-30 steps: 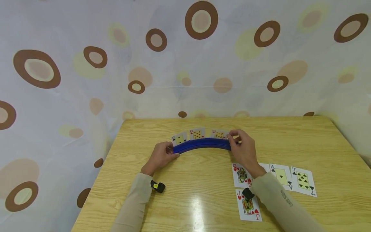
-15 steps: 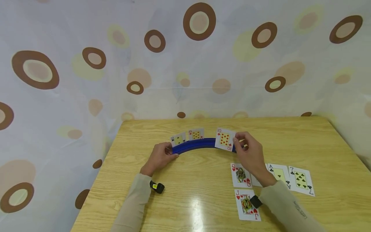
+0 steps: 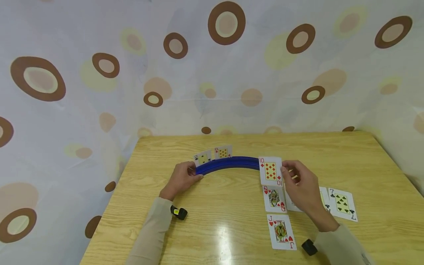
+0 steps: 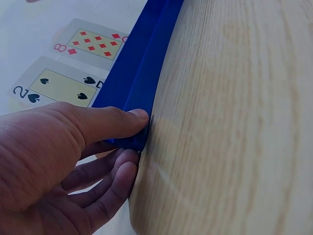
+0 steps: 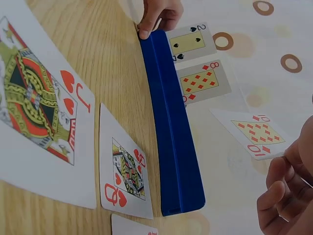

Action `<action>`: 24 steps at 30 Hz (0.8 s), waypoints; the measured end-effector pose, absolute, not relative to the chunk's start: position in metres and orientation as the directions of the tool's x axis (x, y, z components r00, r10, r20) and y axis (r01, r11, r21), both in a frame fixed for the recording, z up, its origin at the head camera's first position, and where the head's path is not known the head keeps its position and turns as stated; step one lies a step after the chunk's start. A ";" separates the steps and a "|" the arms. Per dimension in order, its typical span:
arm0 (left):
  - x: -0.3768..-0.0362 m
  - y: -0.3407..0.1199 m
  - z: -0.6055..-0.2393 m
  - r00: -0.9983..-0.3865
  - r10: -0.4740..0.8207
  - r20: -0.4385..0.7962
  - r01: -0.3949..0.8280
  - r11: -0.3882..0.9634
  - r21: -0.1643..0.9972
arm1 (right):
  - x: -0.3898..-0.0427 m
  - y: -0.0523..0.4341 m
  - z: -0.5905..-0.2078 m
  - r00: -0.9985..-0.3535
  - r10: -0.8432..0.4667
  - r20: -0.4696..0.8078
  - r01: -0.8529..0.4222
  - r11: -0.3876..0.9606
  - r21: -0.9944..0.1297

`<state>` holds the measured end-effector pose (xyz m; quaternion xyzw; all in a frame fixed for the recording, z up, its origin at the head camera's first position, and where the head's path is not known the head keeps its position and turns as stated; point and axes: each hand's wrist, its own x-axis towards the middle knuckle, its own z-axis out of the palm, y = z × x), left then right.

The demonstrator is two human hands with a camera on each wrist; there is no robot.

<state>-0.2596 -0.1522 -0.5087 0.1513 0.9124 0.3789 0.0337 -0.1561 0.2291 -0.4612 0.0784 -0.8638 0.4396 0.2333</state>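
Note:
My left hand [image 3: 181, 178] grips the left end of a curved blue card holder [image 3: 228, 162], thumb along its front in the left wrist view. Standing in the holder's left half are the two of spades [image 4: 61, 83] and the eight of diamonds [image 4: 93, 44]. Between thumb and fingers, my right hand [image 3: 303, 187] pinches the ten of diamonds [image 3: 270, 171] by its right edge. That card faces me and covers the holder's right end in the head view; the right wrist view shows it raised apart from the holder [image 5: 168, 132].
Face up on the wooden table [image 3: 212, 206] lie the queen of hearts [image 3: 274, 198], the jack of hearts [image 3: 281, 232] nearer me, and the seven of clubs [image 3: 343, 204]. Cards between queen and seven are partly hidden by my right hand. Patterned cloth [image 3: 185, 117] hangs behind the table.
My right hand has lifted the ten of diamonds out of the holder and brought it rightward and toward me. The left hand keeps its place on the holder.

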 end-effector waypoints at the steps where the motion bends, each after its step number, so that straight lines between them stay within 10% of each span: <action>1: -0.260 -0.152 -0.508 -0.953 0.299 0.053 0.249 0.668 0.701 | -0.154 0.230 -0.461 -0.877 0.074 0.474 -0.338 0.604 -0.721; 24: -0.257 -0.152 -0.505 -0.949 0.309 0.063 0.265 0.673 0.690 | -0.104 0.248 -0.468 -0.906 0.116 0.407 -0.234 0.665 -0.709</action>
